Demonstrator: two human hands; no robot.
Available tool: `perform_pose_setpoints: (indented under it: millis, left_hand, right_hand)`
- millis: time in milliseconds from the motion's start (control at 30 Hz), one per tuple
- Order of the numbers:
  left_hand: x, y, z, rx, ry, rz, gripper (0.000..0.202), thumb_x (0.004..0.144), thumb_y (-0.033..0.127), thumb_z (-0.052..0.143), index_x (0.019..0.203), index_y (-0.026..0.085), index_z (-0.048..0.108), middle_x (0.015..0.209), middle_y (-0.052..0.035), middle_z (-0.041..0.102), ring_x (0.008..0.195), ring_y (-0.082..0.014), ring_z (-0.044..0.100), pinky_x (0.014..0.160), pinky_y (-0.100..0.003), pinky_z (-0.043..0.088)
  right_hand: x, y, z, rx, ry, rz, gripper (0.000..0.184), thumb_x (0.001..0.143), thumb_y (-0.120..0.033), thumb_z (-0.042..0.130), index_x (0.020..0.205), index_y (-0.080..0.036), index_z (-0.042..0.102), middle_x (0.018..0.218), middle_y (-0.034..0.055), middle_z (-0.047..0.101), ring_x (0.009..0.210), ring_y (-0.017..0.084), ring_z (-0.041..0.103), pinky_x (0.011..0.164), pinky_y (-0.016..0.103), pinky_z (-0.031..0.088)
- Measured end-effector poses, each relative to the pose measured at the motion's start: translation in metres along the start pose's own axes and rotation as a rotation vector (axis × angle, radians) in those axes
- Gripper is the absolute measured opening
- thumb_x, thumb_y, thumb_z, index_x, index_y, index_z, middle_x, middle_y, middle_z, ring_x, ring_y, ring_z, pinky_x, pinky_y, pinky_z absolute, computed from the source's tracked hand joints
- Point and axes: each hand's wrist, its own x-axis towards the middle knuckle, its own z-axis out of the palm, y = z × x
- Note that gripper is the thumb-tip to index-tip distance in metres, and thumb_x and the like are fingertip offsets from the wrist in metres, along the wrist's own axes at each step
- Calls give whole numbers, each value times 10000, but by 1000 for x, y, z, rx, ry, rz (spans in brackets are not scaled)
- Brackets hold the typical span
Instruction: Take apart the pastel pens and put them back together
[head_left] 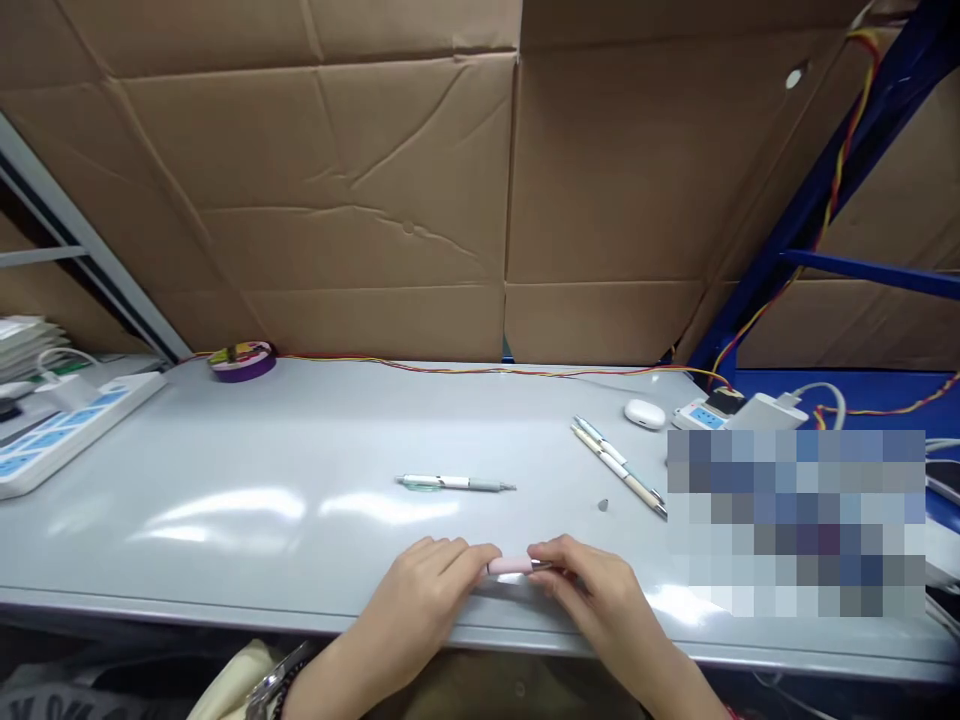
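Between my two hands, just above the table's front edge, is a pink pen, lying roughly level. My left hand is closed on its left end, and that end is hidden by the fingers. The fingertips of my right hand pinch the pen's other end, where a metallic part shows. Beyond my hands a white and grey-green pen lies on the table. Farther right are a cream pen and a white and pale blue pen, side by side. A small grey piece lies near them.
On the grey table a white earbud case stands at the back right, near a power strip with plugs. A purple tape roll sits at the back left. Another power strip lies far left. Cardboard forms the back wall.
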Motion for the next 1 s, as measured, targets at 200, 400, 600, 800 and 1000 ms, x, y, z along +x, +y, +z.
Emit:
perform_pose_setpoints:
  millis: [200,400,600,800,1000]
  left_hand:
    - [-3,3,3,38,3,37,300,1000,212,279,959,205,576,743,-2,634,641,-170,577,590,-271,419]
    - [-6,7,4,74,52,39,331,1012,221,227,988,185,555,748,-18,632,641,-176,579,577,-276,432]
    - [-4,6,1,63,42,13,354,1015,247,226,990,190,575,761,-19,641,655,-176,600,587,-279,470]
    - [-4,1,-1,-71,6,-2,292,1001,299,325,1077,231,598,855,-23,682,735,-177,636,677,-290,516]
    - [-9,2,-6,-335,120,-57,263,960,205,424,1210,242,495,1070,-48,646,960,-156,624,782,-231,509]
  right_hand:
    - [2,-2,-1,-134,-81,-22,466,981,-430,316,646,-197,540,549,-13,553,493,123,500,493,227,378]
    - [0,-5,-4,114,-56,56,166,927,-347,506,903,-222,614,833,6,709,737,136,658,678,203,483]
    - [-2,0,1,67,-73,143,136,936,-336,475,910,-239,567,683,-33,659,576,129,606,579,209,460]
    - [1,-6,-5,150,-176,187,144,951,-304,426,974,-238,552,593,-59,593,507,113,551,536,193,438]
    - [-1,-11,-6,265,-85,192,102,878,-253,566,964,-230,616,870,-6,680,754,131,634,693,192,481]
